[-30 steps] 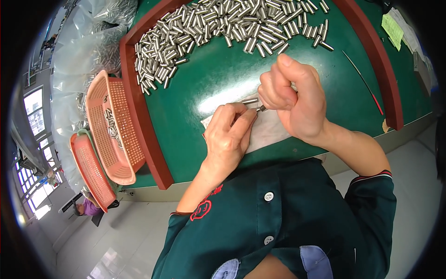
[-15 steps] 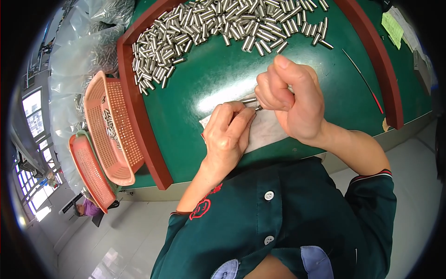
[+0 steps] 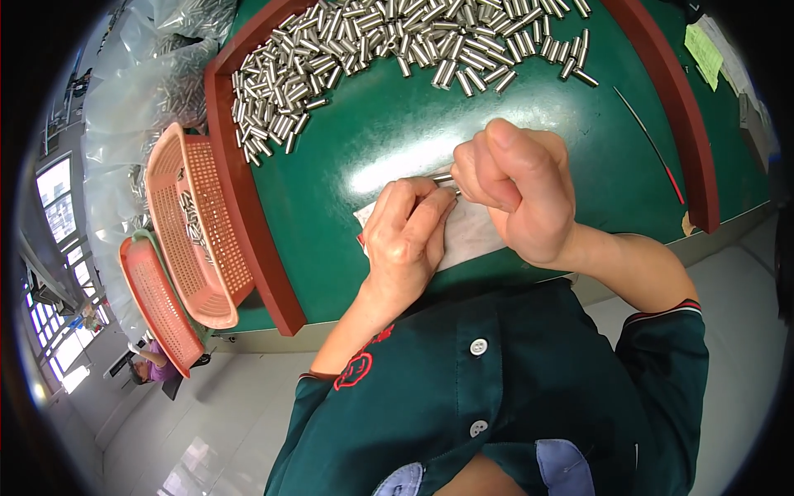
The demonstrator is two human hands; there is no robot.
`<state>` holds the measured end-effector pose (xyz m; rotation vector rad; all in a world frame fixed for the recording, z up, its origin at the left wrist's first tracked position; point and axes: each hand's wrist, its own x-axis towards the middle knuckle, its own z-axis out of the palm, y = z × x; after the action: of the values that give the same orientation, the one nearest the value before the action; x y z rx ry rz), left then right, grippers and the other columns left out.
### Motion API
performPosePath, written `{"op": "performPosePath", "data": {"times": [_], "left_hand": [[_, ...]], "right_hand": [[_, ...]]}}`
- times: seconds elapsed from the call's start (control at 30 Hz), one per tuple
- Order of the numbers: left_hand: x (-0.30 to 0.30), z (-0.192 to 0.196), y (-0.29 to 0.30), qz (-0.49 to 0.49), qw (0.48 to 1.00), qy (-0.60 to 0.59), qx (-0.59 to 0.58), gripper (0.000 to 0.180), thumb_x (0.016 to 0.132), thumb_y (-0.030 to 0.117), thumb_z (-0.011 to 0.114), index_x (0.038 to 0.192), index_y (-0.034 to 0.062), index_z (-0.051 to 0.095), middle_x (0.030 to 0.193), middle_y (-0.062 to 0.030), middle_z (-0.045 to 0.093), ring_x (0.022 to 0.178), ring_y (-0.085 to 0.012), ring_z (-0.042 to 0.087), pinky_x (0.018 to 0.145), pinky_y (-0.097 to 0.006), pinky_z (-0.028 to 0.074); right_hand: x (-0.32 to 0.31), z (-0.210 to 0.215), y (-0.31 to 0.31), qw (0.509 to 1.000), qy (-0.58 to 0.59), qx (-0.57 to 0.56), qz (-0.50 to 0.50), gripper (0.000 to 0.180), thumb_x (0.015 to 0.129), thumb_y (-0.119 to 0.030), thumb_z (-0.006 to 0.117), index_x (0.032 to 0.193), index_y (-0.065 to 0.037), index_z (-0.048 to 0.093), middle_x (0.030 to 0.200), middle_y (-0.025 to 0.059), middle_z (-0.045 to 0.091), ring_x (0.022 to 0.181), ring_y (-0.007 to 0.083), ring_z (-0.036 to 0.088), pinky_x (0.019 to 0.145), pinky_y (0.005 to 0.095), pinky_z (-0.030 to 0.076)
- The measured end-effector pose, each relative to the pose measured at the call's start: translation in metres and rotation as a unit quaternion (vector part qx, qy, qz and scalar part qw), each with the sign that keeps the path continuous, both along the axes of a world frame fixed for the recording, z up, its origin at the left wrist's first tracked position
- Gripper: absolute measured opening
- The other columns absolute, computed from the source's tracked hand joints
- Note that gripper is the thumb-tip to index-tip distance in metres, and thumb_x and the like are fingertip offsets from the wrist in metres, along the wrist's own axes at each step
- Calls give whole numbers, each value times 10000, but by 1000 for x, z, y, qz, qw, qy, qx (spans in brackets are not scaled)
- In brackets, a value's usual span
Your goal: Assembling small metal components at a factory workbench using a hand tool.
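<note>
My left hand (image 3: 403,236) rests on a whitish cloth (image 3: 475,234) near the front of the green table, its fingers closed around a small shiny metal cylinder (image 3: 444,178) whose end shows past the fingertips. Just to the right, my right hand (image 3: 529,186) makes a fist, thumb on top, held close against the left fingertips. What the fist grips is hidden by its fingers. A second bit of metal shows in the narrow gap between both hands. Beyond them a wide heap of similar metal cylinders (image 3: 364,50) lies on the green tabletop (image 3: 322,207).
Dark red rails (image 3: 240,198) border the work area left and right. A thin tool with a red handle (image 3: 672,183) lies by the right rail. Left of the table are pink baskets (image 3: 223,273), one holding metal pieces, and clear plastic bags (image 3: 124,124). A person (image 3: 153,364) is far left.
My right fist has come down slightly, its thumb lower and the gap to my left fingers narrower. My left hand has stayed nearly in place.
</note>
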<state>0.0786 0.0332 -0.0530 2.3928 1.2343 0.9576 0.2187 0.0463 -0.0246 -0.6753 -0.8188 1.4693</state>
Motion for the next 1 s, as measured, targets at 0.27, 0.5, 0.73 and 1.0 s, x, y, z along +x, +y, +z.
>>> {"op": "performPosePath", "data": {"times": [0.27,0.5,0.73,1.0], "left_hand": [[1,1,0,3,1000,-12,-6,192,594,-56,631,769,18,609,707,-71,505,617,-214,510,518,-301,426],[2,5,1,6,1000,-6,-16,187,604,-51,634,774,25,612,704,-69,507,616,-222,514,520,-308,427],[4,7,-2,-5,1000,-15,-15,114,652,-35,639,736,19,584,720,-86,529,636,-250,533,539,-338,438],[2,18,-9,-12,999,40,-23,159,675,-26,616,822,14,573,751,-103,528,672,-273,534,591,-353,440]], "right_hand": [[-3,2,-3,999,-32,-3,-2,433,901,-187,340,486,-89,267,436,-22,241,414,91,212,437,261,195],[-1,1,-1,997,-38,60,27,418,879,-221,385,539,-15,515,538,77,605,472,112,532,440,235,389],[-5,-2,-5,992,-89,84,4,368,859,-187,392,528,-27,396,491,46,521,438,84,417,409,258,320],[14,12,4,998,44,29,-25,434,904,-221,292,486,-115,248,426,-28,236,399,74,162,405,245,169]]}}
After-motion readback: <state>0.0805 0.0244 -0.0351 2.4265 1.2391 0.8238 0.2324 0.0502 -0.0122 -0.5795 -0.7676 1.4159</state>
